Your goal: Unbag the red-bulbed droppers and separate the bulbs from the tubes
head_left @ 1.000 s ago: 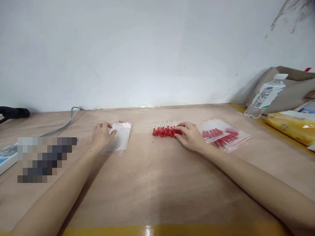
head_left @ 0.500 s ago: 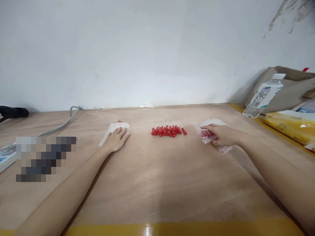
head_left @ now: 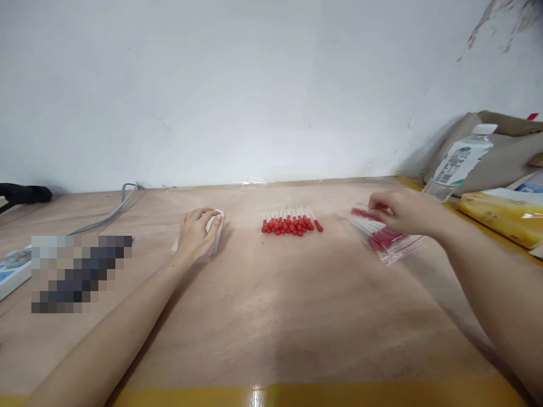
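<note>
My left hand lies over a small stack of empty clear zip bags, fingers curled on its top edge. A row of several red-tipped white sticks rests on the wooden table between my hands. My right hand is raised a little above the table at the right, fingers pinched on a filled clear bag of red-tipped sticks. Under it lies another filled bag with a red zip strip.
A water bottle leans against a brown cardboard box at the right, beside a yellow packet. A grey cable and a white power strip are at the left. A yellow tape strip edges the table front.
My right hand left the row of sticks, went right to the filled bags and lifted one. My left hand shifted on the empty bags and its fingers curled over their top edge.
</note>
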{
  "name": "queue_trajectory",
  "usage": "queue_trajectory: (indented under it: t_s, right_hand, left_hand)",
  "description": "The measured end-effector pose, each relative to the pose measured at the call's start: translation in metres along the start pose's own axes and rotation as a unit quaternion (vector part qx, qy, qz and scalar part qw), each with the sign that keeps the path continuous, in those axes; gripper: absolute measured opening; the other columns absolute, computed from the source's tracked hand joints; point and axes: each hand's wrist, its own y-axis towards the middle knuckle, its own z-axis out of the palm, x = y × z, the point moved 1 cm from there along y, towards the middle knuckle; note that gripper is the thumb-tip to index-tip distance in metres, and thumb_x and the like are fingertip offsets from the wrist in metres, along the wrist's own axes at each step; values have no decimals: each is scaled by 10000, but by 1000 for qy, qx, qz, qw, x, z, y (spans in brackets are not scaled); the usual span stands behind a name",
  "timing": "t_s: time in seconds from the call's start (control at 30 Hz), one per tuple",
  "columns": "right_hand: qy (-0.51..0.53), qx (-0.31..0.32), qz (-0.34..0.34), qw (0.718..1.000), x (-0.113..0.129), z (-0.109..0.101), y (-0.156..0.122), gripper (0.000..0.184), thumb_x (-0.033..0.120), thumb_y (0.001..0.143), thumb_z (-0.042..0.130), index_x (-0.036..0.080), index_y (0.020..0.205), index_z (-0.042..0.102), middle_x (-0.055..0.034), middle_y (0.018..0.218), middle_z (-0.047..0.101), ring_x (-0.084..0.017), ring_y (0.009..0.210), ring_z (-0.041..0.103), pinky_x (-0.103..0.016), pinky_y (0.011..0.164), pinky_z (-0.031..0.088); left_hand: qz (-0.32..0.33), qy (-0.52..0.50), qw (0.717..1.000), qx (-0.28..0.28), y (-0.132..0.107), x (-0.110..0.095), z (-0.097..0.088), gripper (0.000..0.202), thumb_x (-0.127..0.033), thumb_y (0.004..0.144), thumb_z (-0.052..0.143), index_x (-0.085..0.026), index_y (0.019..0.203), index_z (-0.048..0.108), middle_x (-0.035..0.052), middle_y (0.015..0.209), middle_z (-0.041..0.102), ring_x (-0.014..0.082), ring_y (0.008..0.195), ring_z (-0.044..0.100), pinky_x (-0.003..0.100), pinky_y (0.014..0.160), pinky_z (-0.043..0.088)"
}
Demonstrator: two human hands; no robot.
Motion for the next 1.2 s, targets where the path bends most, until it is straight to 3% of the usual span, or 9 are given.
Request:
queue_trajectory:
  t_s: [0.1, 0.2, 0.47, 0.57, 0.67, 0.73, 0.97, 1.07, 1.2]
  right_hand:
    - [141, -30, 45, 989, -3, -22, -6, 124, 301, 770, 560, 198, 701, 545, -18, 585, 573, -119, 498, 489, -271, 495, 344]
    - [363, 4, 89, 927, 6, -24, -7, 267, 445, 734, 594, 184, 732, 537, -1, 559, 543, -100, 464, 483, -243, 439, 359]
    - [698, 125, 182, 681, 103, 63, 6, 296, 335, 601, 732, 163, 644, 495, 45, 523, 548, -54, 406, 479, -170, 375, 377]
    - [730, 168, 222, 624, 133, 86, 5, 176, 252, 701, 662, 153, 663, 521, 13, 556, 591, -78, 451, 538, -184, 408, 452]
    - [742, 253, 221, 580, 146, 94, 6, 99, 198, 798, 551, 113, 765, 589, -68, 727, 659, -115, 635, 629, -222, 577, 536]
    - [735, 293, 193, 580, 145, 96, 8, 126, 200, 818, 525, 99, 824, 600, -82, 744, 663, -128, 659, 640, -243, 618, 541]
    - [691, 292, 8, 661, 131, 104, 11, 346, 176, 681, 663, 169, 987, 502, 10, 790, 620, -90, 626, 608, -244, 624, 517]
    - [671, 242, -22, 701, 131, 107, 5, 359, 194, 695, 636, 206, 1003, 450, 4, 870, 607, -86, 655, 596, -215, 565, 490]
    - [573, 93, -104, 808, 131, 108, 0, 151, 217, 742, 581, 179, 884, 551, -18, 802, 613, -110, 695, 573, -226, 583, 462]
  left_hand:
    - [22, -40, 999, 10, -1, -9, 1, 350, -397, 885, 351, -181, 1022, 589, 57, 1063, 607, 214, 1058, 507, 369, 945, 357]
    - [24, -71, 997, 30, -3, -17, 3, 345, -394, 882, 365, -166, 1062, 553, 66, 1090, 597, 218, 1092, 487, 370, 961, 348]
    - [22, -144, 984, 101, -13, -50, 1, 320, -395, 879, 386, -175, 1031, 561, 58, 1057, 605, 209, 1024, 520, 385, 917, 390]
    - [44, -189, 975, 113, -19, -67, -1, 294, -378, 874, 413, -173, 1017, 568, 56, 1043, 602, 191, 1012, 525, 359, 908, 408]
    - [93, -225, 962, 121, -27, -85, -2, 309, -355, 863, 451, -171, 1095, 539, 69, 1110, 569, 188, 1054, 510, 351, 935, 403]
    - [136, -242, 950, 145, -34, -95, -2, 344, -329, 862, 459, -181, 1171, 497, 76, 1190, 530, 192, 1106, 486, 353, 963, 392]
    - [183, -261, 923, 215, -40, -99, 10, 345, -241, 879, 414, -195, 1218, 459, 88, 1232, 504, 193, 1125, 485, 368, 955, 415]
    - [211, -268, 914, 218, -32, -96, 19, 329, -212, 884, 395, -181, 1200, 482, 98, 1234, 496, 192, 1139, 472, 366, 965, 406]
    - [246, -274, 904, 219, -24, -96, 25, 305, -197, 882, 397, -182, 1164, 513, 92, 1199, 504, 179, 1120, 474, 344, 957, 409]
